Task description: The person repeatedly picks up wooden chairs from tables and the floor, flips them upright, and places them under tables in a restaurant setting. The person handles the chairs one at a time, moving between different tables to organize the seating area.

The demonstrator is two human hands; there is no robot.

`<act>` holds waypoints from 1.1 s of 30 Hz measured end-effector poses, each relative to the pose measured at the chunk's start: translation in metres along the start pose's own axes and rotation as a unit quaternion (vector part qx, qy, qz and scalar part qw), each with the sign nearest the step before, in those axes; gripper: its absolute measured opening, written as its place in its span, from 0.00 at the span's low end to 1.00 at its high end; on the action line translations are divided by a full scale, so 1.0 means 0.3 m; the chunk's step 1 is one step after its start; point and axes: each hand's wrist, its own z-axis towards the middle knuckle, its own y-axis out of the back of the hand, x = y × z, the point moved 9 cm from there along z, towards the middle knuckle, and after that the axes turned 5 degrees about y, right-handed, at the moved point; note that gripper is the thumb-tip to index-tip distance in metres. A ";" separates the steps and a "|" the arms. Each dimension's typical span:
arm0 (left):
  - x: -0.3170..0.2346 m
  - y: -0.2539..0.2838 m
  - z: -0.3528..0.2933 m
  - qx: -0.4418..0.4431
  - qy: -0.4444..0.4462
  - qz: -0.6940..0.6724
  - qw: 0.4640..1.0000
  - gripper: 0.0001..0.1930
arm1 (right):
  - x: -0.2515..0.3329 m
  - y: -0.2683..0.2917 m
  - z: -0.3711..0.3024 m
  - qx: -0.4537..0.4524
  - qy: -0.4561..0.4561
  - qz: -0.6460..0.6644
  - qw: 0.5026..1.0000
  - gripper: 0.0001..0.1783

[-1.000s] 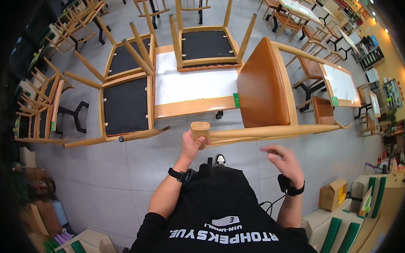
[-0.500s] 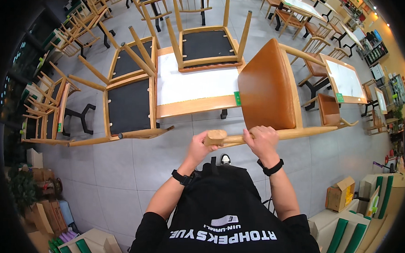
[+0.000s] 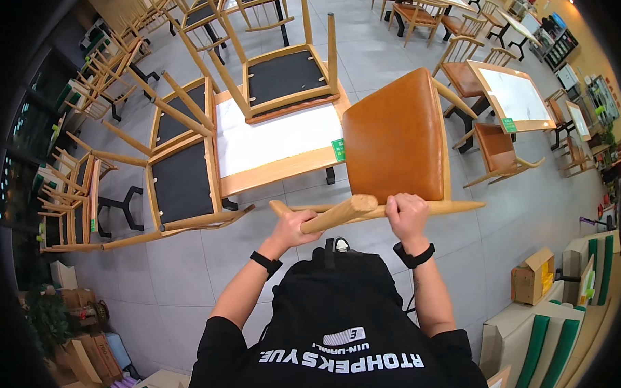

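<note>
A wooden chair (image 3: 398,139) with a brown padded seat is tipped up in front of me. My left hand (image 3: 293,229) is closed round one of its wooden bars, whose rounded end points up towards me. On another wooden bar beside the seat, my right hand (image 3: 407,212) is closed. Just beyond is a wood-edged table (image 3: 263,182) with a white top, its green label partly behind the seat's left edge. An upside-down chair (image 3: 287,77) rests on that table. Two more, a nearer one (image 3: 183,177) and a farther one (image 3: 183,114), overlap its left end.
At right stands another table (image 3: 515,98) with upright chairs round it. Upturned chairs fill the left side. An open cardboard box (image 3: 532,277) and green-and-cream padded benches (image 3: 534,352) are at lower right. Grey floor tiles (image 3: 178,264) lie around my feet.
The held chair has turned somewhat, and the bar in my left hand now shows more of its length. My left hand has moved slightly left. My view has shifted over the room.
</note>
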 end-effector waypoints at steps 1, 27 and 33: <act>-0.033 0.008 0.021 -0.026 -0.015 0.014 0.999 0.14 | -0.018 0.025 -0.006 -0.007 0.005 -0.004 1.000 0.16; -0.285 -0.353 -0.249 0.346 0.109 -0.327 0.873 0.25 | -0.115 0.351 -0.544 0.089 -0.299 -0.144 0.939 0.24; -0.152 -0.316 -0.275 0.276 0.164 -0.250 0.914 0.23 | -0.287 0.050 -0.693 0.082 -0.440 0.013 0.894 0.28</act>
